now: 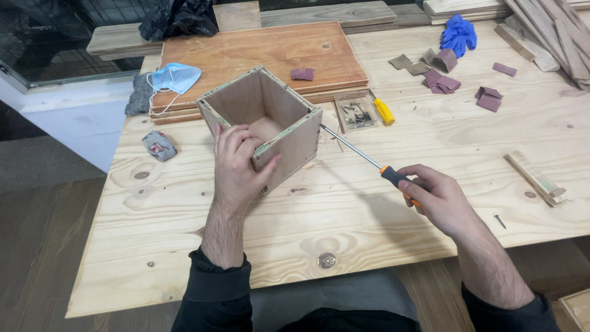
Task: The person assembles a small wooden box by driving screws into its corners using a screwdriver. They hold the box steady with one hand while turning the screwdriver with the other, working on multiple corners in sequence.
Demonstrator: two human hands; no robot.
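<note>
An open-topped plywood box is sitting on the pale pine desk, a little to the 11 o'clock side of the view's centre. The left hand is pressing on the box's near corner, fingers draped over the rim and thumb against the outer wall, a closed grip on the wood; the fingertips are dipping inside, out of sight. The right hand, at 4 o'clock from the box, is wrapping around the orange-and-black handle of a screwdriver, hiding most of that handle. The shaft is pointing toward 10 o'clock, its tip meeting the box's right wall near the top edge; whether it is seated in a screw is too small to tell.

At 1 o'clock from the box, a small tray of screws is lying beside a yellow-handled tool whose far end is hard to make out. Behind the box a reddish board is carrying a blue face mask. Scraps of sandpaper are lying scattered at 2 o'clock, with blue gloves beyond. Wooden slats at the top right corner are being cut off by the frame. Both forearms are ending in dark sleeves at the bottom edge.
</note>
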